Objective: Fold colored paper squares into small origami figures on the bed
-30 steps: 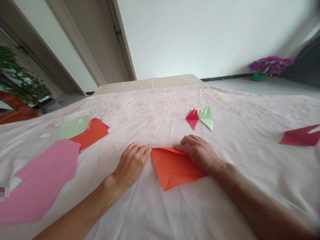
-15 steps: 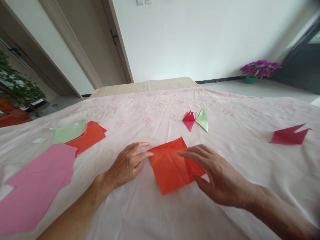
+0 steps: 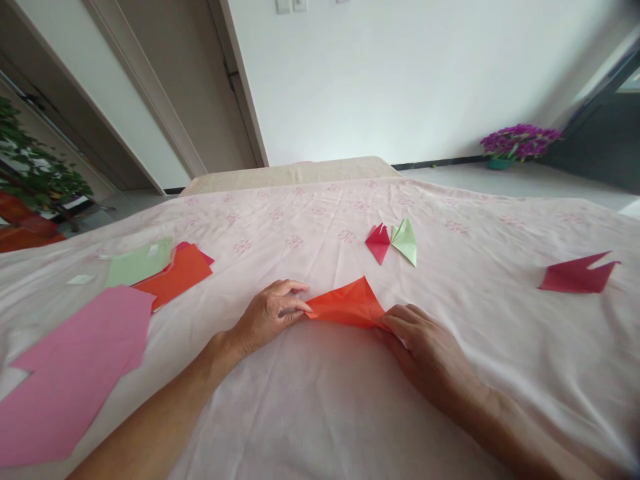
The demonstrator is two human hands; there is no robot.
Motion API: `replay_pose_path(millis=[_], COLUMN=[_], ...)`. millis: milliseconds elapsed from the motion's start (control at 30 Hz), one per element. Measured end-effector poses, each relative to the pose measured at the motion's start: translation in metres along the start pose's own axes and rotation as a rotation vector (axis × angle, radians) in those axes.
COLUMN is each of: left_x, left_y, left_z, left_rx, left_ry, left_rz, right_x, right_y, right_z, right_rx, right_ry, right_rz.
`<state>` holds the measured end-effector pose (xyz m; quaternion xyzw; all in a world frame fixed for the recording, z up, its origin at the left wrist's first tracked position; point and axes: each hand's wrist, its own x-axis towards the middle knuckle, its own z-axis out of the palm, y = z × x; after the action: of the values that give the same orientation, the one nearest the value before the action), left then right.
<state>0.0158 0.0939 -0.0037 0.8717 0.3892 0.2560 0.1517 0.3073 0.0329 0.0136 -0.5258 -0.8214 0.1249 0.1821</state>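
An orange-red sheet of origami paper (image 3: 350,303), folded over into a triangle, lies on the tablecloth in front of me. Its far corner points away from me. My left hand (image 3: 275,308) pinches the left corner between thumb and fingers. At the right corner, my right hand (image 3: 417,340) is closed on the paper, its fingers partly covering that end. Past the sheet stand a small red folded paper bird (image 3: 379,243) and a light green folded paper piece (image 3: 405,241), side by side. A dark red folded paper bird (image 3: 580,275) sits far to the right.
Pink paper sheets (image 3: 95,360) lie at the left, with orange sheets (image 3: 183,275) and a light green pack (image 3: 140,261) behind them. A pale floral tablecloth (image 3: 280,413) covers the table. Purple flowers (image 3: 520,141) in a pot stand on the floor beyond.
The orange-red sheet went from opened flat to folded into a triangle, its near corner brought up and away from me. Both hands have closed on its side corners.
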Motion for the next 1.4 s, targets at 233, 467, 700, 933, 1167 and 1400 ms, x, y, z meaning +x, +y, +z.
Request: replay_pose_path(millis=[233,467,700,933,1167,1400], left_x=[0.007,0.007,0.002,-0.011,-0.020,-0.032], left_y=[0.009,0.012,0.010,0.008,0.016,0.015], left_z=[0.011,0.013,0.013,0.009,0.000,-0.003], left_rx=[0.000,0.072,0.064,0.097,0.065,-0.010], left_ry=[0.095,0.113,0.198,0.130,0.085,0.132], left_rz=[-0.194,-0.229,-0.170,-0.110,-0.055,-0.177], right_x=[0.013,0.012,0.005,-0.010,-0.011,-0.015], right_y=[0.015,0.017,0.019,-0.001,0.016,0.028], right_z=[0.009,0.012,0.012,0.003,0.008,0.008], right_rx=[-0.075,-0.067,0.050,-0.091,-0.103,-0.148], right_ry=[0.122,0.090,0.224,0.046,0.220,0.278], right_rz=[0.195,0.302,0.027,-0.469,-0.326,-0.034])
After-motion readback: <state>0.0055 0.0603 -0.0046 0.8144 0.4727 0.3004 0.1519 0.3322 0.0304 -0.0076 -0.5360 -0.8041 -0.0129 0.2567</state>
